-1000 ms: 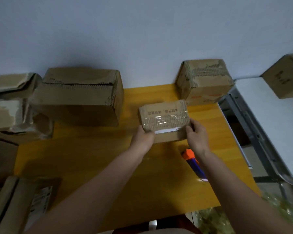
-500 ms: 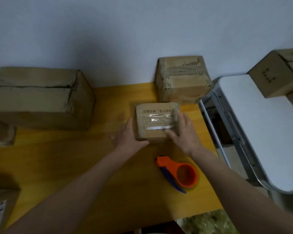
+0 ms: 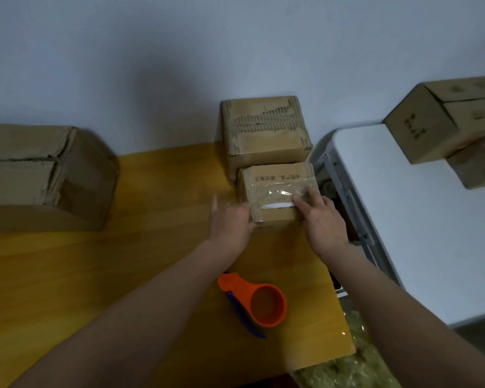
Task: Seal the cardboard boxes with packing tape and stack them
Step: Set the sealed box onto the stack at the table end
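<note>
Box: small taped box (image 3: pixel 275 191) sits on your wooden table (image 3: pixel 123 275), touching the bigger box (image 3: pixel 263 133) behind.
Left hand (image 3: pixel 230 222): fingers straight, pressing its left side.
Right hand (image 3: pixel 322 219): flat fingers resting on its taped top.
Dispenser: orange tape dispenser (image 3: pixel 258 303) lies near you.

Five boxes show. One small box (image 3: pixel 276 193) sits between the hands, one box (image 3: pixel 265 133) just beyond it, one large box (image 3: pixel 44 175) far left of the left hand (image 3: pixel 231 221), and two stacked boxes (image 3: pixel 443 121) (image 3: pixel 479 163) far right of the right hand (image 3: pixel 324 224). One tape dispenser (image 3: pixel 259 303) lies nearer than the hands. Two tables: one wooden (image 3: pixel 95 275), one white (image 3: pixel 420 233).
</note>
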Available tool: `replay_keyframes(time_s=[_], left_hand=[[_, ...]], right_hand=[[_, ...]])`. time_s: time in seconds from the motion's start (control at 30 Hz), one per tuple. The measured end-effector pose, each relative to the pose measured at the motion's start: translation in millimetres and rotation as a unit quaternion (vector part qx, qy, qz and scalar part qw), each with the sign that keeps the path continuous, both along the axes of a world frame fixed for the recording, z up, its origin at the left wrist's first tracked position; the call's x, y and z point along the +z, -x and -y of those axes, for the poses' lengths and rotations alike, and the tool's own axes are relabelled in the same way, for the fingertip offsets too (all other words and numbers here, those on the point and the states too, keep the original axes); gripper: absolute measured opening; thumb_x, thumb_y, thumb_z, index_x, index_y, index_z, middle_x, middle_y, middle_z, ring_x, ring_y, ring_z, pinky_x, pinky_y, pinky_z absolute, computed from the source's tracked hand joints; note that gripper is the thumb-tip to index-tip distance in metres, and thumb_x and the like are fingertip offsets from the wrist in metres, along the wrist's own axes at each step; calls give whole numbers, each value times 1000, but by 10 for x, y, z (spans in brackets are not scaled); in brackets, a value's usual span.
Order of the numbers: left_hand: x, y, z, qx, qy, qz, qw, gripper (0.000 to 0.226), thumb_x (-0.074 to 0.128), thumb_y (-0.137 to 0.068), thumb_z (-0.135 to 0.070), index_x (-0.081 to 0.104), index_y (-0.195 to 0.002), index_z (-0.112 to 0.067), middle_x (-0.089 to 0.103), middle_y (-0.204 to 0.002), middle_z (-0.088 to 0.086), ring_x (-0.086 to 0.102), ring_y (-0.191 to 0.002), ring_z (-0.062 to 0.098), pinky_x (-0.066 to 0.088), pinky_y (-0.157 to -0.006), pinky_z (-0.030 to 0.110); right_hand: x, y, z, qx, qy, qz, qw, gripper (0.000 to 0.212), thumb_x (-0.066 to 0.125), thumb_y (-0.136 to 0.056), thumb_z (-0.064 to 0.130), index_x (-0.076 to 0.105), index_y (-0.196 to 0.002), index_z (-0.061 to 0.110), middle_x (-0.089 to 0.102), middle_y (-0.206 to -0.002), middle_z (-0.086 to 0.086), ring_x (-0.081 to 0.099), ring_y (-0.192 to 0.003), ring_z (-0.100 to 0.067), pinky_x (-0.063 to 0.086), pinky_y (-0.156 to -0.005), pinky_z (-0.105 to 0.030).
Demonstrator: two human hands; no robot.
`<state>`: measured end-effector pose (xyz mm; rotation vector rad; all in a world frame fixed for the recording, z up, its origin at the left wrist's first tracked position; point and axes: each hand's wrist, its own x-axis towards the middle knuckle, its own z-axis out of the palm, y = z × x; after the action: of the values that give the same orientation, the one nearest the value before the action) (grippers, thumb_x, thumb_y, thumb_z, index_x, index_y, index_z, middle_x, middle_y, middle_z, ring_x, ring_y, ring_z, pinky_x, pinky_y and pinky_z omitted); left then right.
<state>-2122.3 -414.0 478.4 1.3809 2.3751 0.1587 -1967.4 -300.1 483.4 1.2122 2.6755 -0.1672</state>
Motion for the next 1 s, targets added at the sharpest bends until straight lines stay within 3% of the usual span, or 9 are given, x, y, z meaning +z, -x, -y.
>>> replay_keyframes(time_s=[0.13,0.3,0.4,0.53,0.63,0.77,0.93,1.0], left_hand=[[-10,41,-157,6,2,11,1000,36,62,-91,-41,59,-122,-24,67,-110,-2,59,-107,18,22,-114,41],[32,215,170,18,71,-12,997,30,51,-98,-28,53,-125,-17,63,-116,5,55,-116,25,22,-114,41],[57,418,519,55,102,-49,992,26,45,-98,-23,56,-122,-20,63,-124,6,54,-120,24,26,-110,36],[186,715,1173,110,90,-64,988,28,41,-100,-17,64,-116,-22,64,-120,4,56,-114,23,33,-104,36],[295,960,1799,174,80,-68,979,32,41,-102,-20,64,-123,-23,58,-124,6,54,-117,26,42,-95,35],[470,1243,2742,254,84,-48,962,36,39,-102,-19,57,-133,-26,55,-136,4,53,-124,26,42,-98,35],[647,1560,3954,321,49,-48,945,38,40,-103,-23,50,-139,-27,65,-121,7,62,-106,28,44,-75,32],[666,1670,4361,353,33,-47,934,40,43,-102,-24,46,-142,-26,66,-119,7,61,-105,27,45,-75,32]], right_hand=[[33,45,-163,-3,16,13,1000,61,56,-91,14,31,-144,28,11,-158,-8,28,-136,-35,39,-108,-42],[114,157,46,35,-26,48,998,73,61,-88,11,21,-148,22,8,-158,-14,9,-144,-38,15,-118,-48],[175,411,355,105,-33,13,994,66,52,-91,7,21,-149,19,5,-159,-13,2,-146,-36,9,-119,-47],[181,909,906,196,-2,8,981,61,46,-94,4,24,-149,19,4,-160,-10,2,-147,-33,10,-119,-44],[176,1298,1413,241,32,10,970,57,46,-96,9,26,-148,21,4,-160,-9,5,-147,-32,13,-118,-43],[212,1747,2170,285,77,25,955,52,45,-99,16,28,-148,20,5,-160,-7,6,-147,-31,15,-117,-41],[271,2220,3171,342,109,50,932,55,49,-98,29,28,-148,19,8,-159,-10,9,-146,-33,20,-116,-41],[264,2379,3536,352,119,46,927,57,51,-97,30,28,-148,19,8,-159,-9,11,-145,-31,23,-116,-41]])
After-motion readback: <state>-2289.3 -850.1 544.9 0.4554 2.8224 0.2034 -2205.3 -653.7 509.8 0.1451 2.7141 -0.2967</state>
